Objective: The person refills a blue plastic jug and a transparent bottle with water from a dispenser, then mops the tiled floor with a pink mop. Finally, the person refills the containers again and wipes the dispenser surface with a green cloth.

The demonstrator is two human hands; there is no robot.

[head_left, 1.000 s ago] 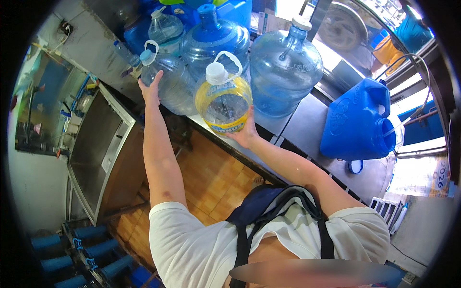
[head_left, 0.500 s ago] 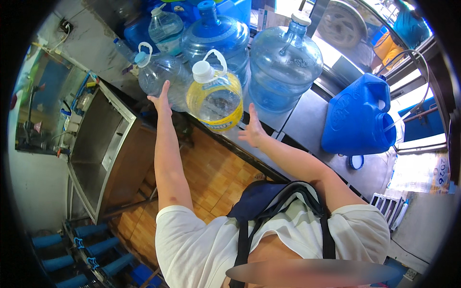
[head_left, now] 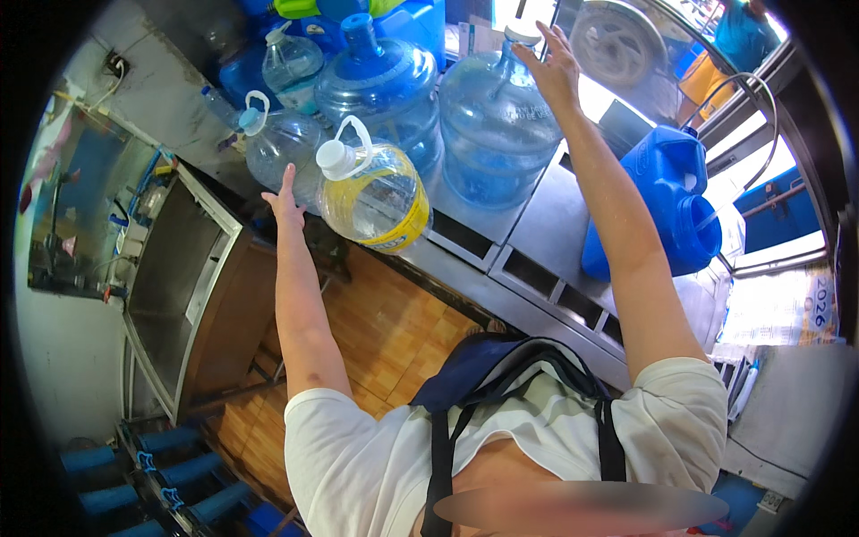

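Note:
My left hand [head_left: 287,206] has its fingers apart, beside a clear plastic bottle [head_left: 280,148] with a light blue cap and white loop handle. Right of that stands a clear jug with a yellow label [head_left: 378,199], white cap and loop handle. My right hand [head_left: 557,73] is stretched out with spread fingers close to the white cap [head_left: 522,35] of a large bluish water jug [head_left: 497,134]; whether it touches the cap I cannot tell. Another big blue round jug [head_left: 380,85] stands between them, farther back.
A blue jerrycan [head_left: 658,201] with an uncovered mouth stands at the right, partly behind my right forearm. The metal counter [head_left: 465,268] has rectangular openings. At left is a metal basin [head_left: 174,282]; a smaller bottle [head_left: 293,72] stands at the back.
My right hand has risen from beside the yellow-labelled jug to the large jug's cap, far right. The yellow-labelled jug now tilts more to the left. My left hand stays beside the clear bottle.

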